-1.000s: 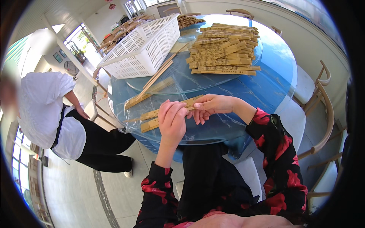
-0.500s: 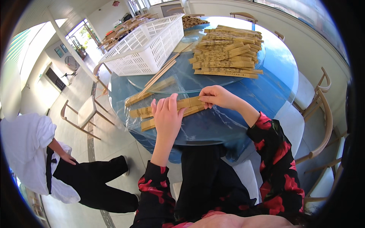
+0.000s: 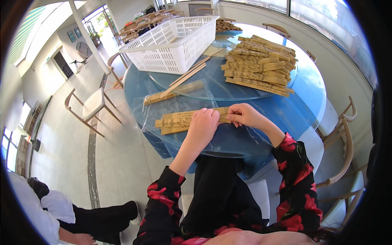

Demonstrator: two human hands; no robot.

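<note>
Sits close against the near rim of a round table (image 3: 241, 141), blue and glossy with pale veining. Has bare surface to move over on the right, out to the far rim; has less in front, with the edge of a glass turntable (image 3: 212, 83) curving just beyond the work. Meets more crowding on the left: a crinkled clear plastic sheet (image 3: 196, 98), a lone strip (image 3: 159, 98) on or under it, slim wooden chopsticks (image 3: 183, 79) slanting over the turntable's edge, and behind them a white slotted basket (image 3: 171, 53). Faces a broad heap of yellow-brown strips (image 3: 261, 65) on the turntable, ahead and to the right. Handles flat, printed yellow-brown paper sleeves (image 3: 169, 120), overlapping lengthwise between turntable edge and near rim, with left ends jutting into view. Reaches in with the left forearm slanting up and rightward, left hand (image 3: 203, 124) knuckles up, curled over the middle of the sleeves, fingertips hidden; impossible to say whether gripping or merely pressing. Brings the right forearm in from the lower right, elbow out, right hand (image 3: 245, 114) pinching the sleeves' right end between thumb and forefinger, just beside the left.
</note>
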